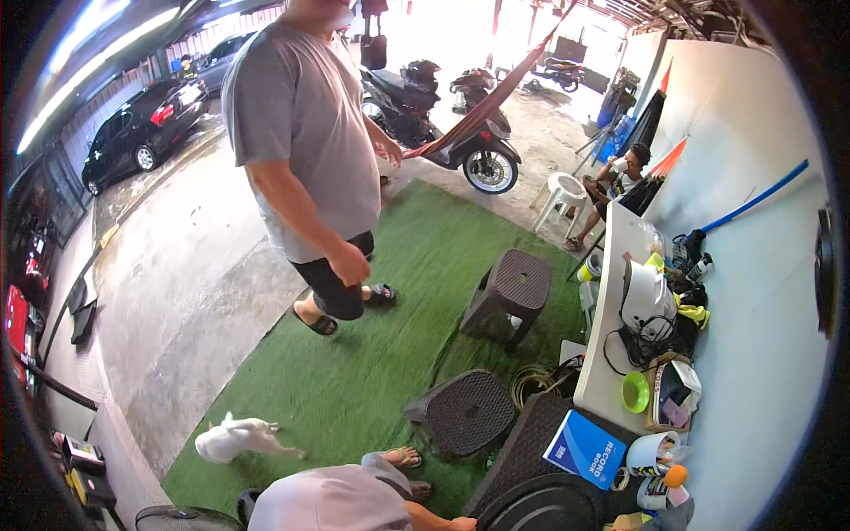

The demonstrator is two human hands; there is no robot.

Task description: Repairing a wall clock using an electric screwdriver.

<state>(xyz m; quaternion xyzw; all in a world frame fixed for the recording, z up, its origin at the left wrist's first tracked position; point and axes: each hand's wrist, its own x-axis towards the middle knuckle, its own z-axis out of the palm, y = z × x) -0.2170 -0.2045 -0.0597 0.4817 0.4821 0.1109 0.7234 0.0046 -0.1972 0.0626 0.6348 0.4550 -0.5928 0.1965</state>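
Observation:
At the lower edge, light grey clothing (328, 500) and bare feet (403, 457) show below me. Beside them, only part of my right hand (461, 524) comes into view, next to the rim of a round black ribbed object (540, 509). The frame's edge cuts off its fingers, so its grip is hidden. My left hand is out of view. Nearest on the right, a blue book (585, 448) lies on a dark woven-pattern surface (522, 445), near a white tub (653, 453).
A person in a grey shirt (305, 133) stands on the green mat (354, 380). A white cat (239, 438) is nearby. Two dark stools (465, 412) stand before a white table (606, 327). Another person sits by a white stool (563, 191). Motorcycles (487, 159) and a hammock (487, 119) are behind.

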